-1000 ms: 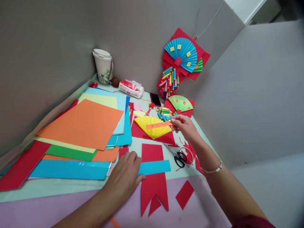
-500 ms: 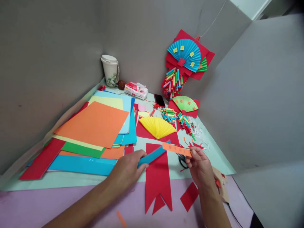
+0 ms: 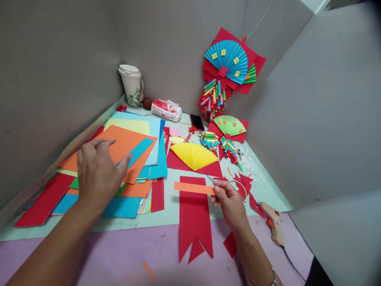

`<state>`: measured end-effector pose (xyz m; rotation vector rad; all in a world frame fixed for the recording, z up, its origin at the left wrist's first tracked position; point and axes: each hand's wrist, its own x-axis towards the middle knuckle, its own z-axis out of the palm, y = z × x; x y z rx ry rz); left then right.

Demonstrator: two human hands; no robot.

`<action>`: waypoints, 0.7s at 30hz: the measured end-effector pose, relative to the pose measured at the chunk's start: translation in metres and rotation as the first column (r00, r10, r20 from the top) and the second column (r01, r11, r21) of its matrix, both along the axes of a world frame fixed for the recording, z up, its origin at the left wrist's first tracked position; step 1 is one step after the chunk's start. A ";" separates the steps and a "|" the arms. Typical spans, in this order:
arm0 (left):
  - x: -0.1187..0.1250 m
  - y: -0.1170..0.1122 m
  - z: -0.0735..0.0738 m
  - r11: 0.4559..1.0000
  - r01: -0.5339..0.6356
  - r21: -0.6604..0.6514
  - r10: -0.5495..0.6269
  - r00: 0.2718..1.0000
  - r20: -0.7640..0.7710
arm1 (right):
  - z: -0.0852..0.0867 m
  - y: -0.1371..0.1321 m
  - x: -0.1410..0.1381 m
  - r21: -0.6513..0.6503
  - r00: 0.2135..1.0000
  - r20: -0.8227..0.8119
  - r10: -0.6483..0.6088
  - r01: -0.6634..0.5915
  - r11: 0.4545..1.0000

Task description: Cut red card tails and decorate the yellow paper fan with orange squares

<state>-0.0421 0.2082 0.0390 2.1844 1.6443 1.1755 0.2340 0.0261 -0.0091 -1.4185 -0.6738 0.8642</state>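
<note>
My left hand (image 3: 99, 169) is over the paper stack at the left, its fingers spread and its thumb at a blue paper strip (image 3: 142, 149). That strip lies slantwise on the top orange sheet (image 3: 125, 137). Between thumb and fingers, my right hand (image 3: 224, 196) pinches an orange paper strip (image 3: 190, 187) with faint marks. The strip is held level across the upper part of a red paper banner (image 3: 195, 214) with a notched lower end. Scissors (image 3: 244, 190) show partly behind my right hand, most of them hidden by it.
A yellow folded fan (image 3: 195, 155) rests on red paper beyond the banner. Small paper rolls (image 3: 230, 153) and a light green fan (image 3: 229, 126) are farther back. A glue gun (image 3: 274, 224) lies at the right; a white cup (image 3: 131, 85) stands at the back left.
My left hand has moved left with the blue strip and opened, leaving the strip on the orange sheet. My right hand has brought the orange strip left over the banner.
</note>
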 end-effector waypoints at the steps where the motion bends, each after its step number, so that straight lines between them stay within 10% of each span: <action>1: 0.007 -0.009 0.002 1.000 0.028 -0.014 -0.027 0.999 0.044 | 0.000 0.000 -0.001 -0.004 1.000 0.010 0.005 -0.005 1.000; 3: 0.023 -0.028 0.003 0.962 0.182 -0.202 -0.146 0.973 0.181 | 0.002 0.000 -0.003 -0.011 1.000 0.028 0.014 -0.014 1.000; 7: 0.050 -0.057 -0.009 0.492 0.622 -0.609 -0.364 0.783 0.504 | 0.004 -0.002 -0.011 -0.041 0.994 0.099 0.047 -0.043 0.998; 10: 0.056 -0.062 -0.020 0.311 0.686 -0.658 -0.326 0.727 0.604 | 0.003 -0.003 -0.015 -0.065 0.984 0.161 0.076 -0.066 0.996; 21: 0.049 -0.041 -0.014 0.399 0.628 -0.668 -0.044 0.741 0.670 | -0.002 -0.006 -0.014 -0.147 0.783 0.611 0.114 -0.029 0.989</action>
